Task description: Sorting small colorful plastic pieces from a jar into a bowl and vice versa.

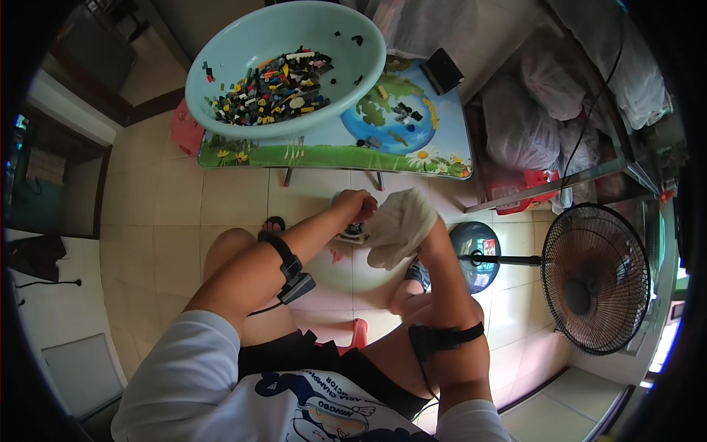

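Note:
My left hand is held out over the floor in front of my knees, fingers curled in. Whether anything small is between them, I cannot tell. A crumpled beige cloth hangs from my right hand, draping over and hiding most of its fingers. The two hands are close together, with the cloth just right of my left hand. Below my left hand, a small pale object with dark parts is partly covered and hard to make out.
A pale green basin of mixed toy building bricks stands on a low printed folding table. Loose bricks and a black box-like object lie there too. To the right are a pedestal fan and a rack with plastic bags.

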A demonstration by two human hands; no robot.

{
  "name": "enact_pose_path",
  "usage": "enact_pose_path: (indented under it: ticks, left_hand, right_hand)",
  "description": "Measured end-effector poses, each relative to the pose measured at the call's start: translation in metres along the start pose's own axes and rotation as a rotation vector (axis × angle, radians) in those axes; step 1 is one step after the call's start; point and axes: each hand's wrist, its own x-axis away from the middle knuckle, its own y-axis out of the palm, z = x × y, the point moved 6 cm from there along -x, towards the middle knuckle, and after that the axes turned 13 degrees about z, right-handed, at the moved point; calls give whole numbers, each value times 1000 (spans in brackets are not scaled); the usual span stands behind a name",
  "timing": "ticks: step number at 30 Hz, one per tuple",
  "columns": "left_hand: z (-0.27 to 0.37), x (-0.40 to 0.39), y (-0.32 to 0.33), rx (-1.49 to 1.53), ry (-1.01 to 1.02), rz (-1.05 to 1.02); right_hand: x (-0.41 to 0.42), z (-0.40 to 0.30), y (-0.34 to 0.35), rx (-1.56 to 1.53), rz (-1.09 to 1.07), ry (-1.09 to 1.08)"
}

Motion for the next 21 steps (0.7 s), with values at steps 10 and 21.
enact_pose_path:
  ticks: [10,21]
  left_hand:
    - [0,-23,-28,-373,88,258]
    - [80,115,44,-824,1011,32]
  right_hand:
    - [5,-19,-35,-716,-21,43]
    - [30,-32,-53,-1046,-412,-215]
